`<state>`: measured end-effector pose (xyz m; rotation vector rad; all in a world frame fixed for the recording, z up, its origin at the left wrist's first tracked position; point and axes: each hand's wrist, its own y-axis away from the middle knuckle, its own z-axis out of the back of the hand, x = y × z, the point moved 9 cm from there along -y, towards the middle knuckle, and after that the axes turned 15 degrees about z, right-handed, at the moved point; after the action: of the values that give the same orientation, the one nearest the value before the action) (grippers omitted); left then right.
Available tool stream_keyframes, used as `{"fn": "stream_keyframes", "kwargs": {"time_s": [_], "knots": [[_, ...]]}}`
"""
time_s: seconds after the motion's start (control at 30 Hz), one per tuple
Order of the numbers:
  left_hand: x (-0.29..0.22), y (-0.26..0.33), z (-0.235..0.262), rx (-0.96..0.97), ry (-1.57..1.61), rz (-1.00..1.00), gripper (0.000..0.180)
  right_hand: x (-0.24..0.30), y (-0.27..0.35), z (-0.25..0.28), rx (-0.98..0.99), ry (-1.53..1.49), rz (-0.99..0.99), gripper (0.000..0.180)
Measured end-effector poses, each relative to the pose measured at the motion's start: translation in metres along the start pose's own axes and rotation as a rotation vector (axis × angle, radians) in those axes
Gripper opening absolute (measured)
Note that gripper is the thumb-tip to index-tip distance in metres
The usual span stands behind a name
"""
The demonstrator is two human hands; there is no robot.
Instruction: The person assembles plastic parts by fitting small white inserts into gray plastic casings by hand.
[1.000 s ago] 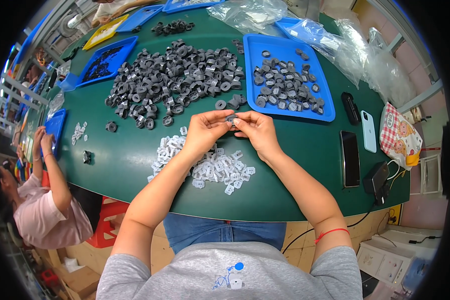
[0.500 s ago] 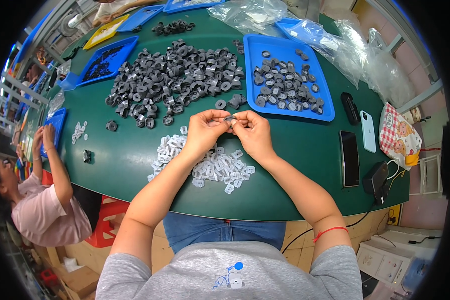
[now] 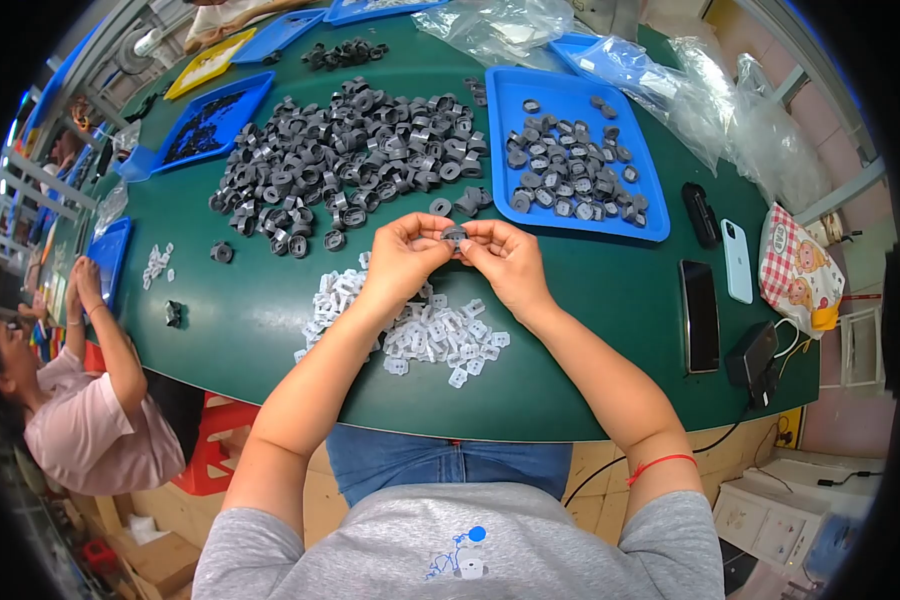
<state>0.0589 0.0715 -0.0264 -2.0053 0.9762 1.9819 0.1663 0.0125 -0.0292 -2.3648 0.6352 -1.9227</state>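
Both my hands pinch one small grey ring above the green table (image 3: pixel 590 330)

Head view: my left hand (image 3: pixel 405 255) and right hand (image 3: pixel 510 262) meet fingertip to fingertip, clamped on the grey ring (image 3: pixel 454 236), over the white clips (image 3: pixel 425 330), near the grey heap (image 3: pixel 355 150) and blue tray (image 3: pixel 660 225)

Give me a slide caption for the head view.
Both hands, left hand and right hand, pinch one small grey ring above white clips on a green table.
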Motion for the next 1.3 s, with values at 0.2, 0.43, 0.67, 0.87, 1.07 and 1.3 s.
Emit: {"fn": "stream_keyframes", "kwargs": {"time_s": [0.2, 0.43, 0.67, 0.87, 1.07, 1.3], "knots": [[-0.049, 0.034, -0.014, -0.056, -0.253, -0.512, 0.019, 0.049, 0.001, 0.005, 0.043, 0.474, 0.530, 0.013], [-0.066, 0.062, -0.026, -0.150, -0.606, -0.947, 0.023, 0.043, -0.002, 0.001, 0.068, 0.140, 0.341, 0.023], [-0.069, 0.060, -0.024, -0.149, -0.601, -0.891, 0.024, 0.007, 0.002, -0.011, 0.158, -0.338, -0.227, 0.032], [-0.064, 0.048, -0.027, -0.138, -0.539, -0.727, 0.034, -0.004, 0.000, 0.002, 0.092, -0.347, -0.253, 0.034], [-0.052, 0.028, -0.005, -0.162, -0.474, -0.510, 0.035, -0.004, -0.004, 0.009, 0.047, -0.247, -0.227, 0.029], [-0.034, 0.021, -0.018, 0.022, -0.341, -0.306, 0.026, -0.005, -0.003, 0.010, 0.047, -0.197, -0.232, 0.031]]}}
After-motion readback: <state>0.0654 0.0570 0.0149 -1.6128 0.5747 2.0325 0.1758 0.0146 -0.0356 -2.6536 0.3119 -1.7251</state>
